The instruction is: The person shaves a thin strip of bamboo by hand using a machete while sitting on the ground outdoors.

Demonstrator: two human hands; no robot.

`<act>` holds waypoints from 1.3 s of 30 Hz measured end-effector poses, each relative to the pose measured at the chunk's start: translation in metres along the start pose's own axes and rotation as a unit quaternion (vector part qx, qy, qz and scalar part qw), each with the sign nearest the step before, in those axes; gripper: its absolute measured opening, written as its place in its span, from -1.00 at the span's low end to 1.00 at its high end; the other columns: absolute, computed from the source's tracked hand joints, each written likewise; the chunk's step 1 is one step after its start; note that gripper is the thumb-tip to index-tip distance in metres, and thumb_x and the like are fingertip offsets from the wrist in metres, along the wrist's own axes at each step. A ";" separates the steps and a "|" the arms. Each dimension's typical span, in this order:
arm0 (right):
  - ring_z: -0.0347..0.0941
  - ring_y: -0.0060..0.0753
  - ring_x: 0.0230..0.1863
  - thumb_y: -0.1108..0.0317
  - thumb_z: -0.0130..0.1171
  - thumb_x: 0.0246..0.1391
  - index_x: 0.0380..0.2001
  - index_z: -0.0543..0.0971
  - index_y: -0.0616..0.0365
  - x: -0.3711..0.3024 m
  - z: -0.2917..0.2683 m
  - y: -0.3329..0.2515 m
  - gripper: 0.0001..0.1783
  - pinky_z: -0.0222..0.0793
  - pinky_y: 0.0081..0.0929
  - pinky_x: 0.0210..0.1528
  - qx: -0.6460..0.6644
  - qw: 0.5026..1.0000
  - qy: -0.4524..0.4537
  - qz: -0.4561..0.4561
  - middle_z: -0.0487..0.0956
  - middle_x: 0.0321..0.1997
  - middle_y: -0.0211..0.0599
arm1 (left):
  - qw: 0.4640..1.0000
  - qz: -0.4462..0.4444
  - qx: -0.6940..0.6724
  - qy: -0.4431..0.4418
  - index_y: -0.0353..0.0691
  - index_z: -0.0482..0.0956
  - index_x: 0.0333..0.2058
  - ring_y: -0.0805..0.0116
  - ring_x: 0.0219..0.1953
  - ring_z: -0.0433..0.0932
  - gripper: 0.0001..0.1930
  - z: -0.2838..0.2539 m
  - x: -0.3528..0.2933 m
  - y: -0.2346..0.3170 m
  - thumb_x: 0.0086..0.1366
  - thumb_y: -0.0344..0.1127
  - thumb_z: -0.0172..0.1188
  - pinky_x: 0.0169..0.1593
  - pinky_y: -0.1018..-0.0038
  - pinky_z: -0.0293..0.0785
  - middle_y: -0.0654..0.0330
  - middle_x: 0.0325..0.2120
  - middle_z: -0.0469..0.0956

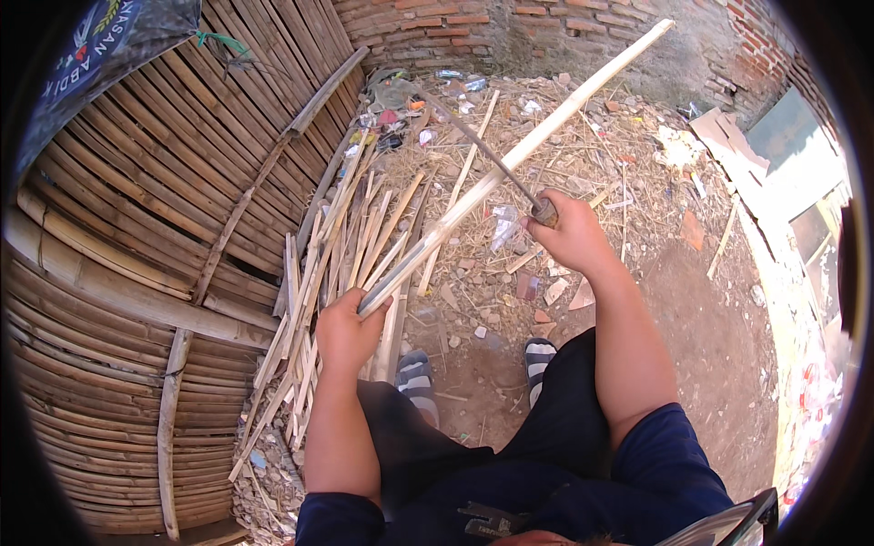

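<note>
My left hand (350, 329) is closed around the lower end of a long pale bamboo strip (555, 118), which slants up and away to the right. In my right hand (572, 235) is the short brown handle of a machete (469, 134). Its dark narrow blade points away to the left and crosses the strip about midway, at or very near its surface. Whether the edge cuts into the strip cannot be made out. Beside my left hand lies a loose pile of split bamboo strips (341, 227) on the ground.
A bamboo slat wall (127, 182) rises on the left, with a printed banner (109, 64) at its top. Behind stands a brick wall (428, 32). Straw, litter and broken tile (692, 230) cover the ground (701, 328). Boards (728, 146) lean at the right. My sandalled feet (416, 382) are below.
</note>
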State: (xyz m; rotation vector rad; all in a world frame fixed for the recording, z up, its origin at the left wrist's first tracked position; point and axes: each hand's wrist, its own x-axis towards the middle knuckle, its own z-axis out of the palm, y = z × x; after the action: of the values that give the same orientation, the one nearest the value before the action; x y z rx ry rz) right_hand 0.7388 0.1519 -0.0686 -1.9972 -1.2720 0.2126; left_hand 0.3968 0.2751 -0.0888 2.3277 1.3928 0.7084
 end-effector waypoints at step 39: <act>0.41 -0.51 -0.57 0.43 0.42 0.18 -0.23 0.42 0.12 0.011 0.040 0.007 -0.69 0.42 -0.48 -0.51 0.651 0.708 0.231 0.148 0.51 -0.42 -0.36 | 0.996 0.049 0.067 -0.032 -0.24 0.71 -0.26 -0.17 -0.29 0.67 -0.64 0.009 -0.016 0.024 0.23 -0.03 0.46 -0.20 0.06 0.56 -0.11 -0.38 0.69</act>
State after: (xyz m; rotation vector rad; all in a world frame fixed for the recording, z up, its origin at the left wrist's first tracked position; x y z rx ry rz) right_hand 0.7292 0.1798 -0.0983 -0.8399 -0.2011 0.5367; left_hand 0.4131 0.2498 -0.0875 2.5142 1.3430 0.5783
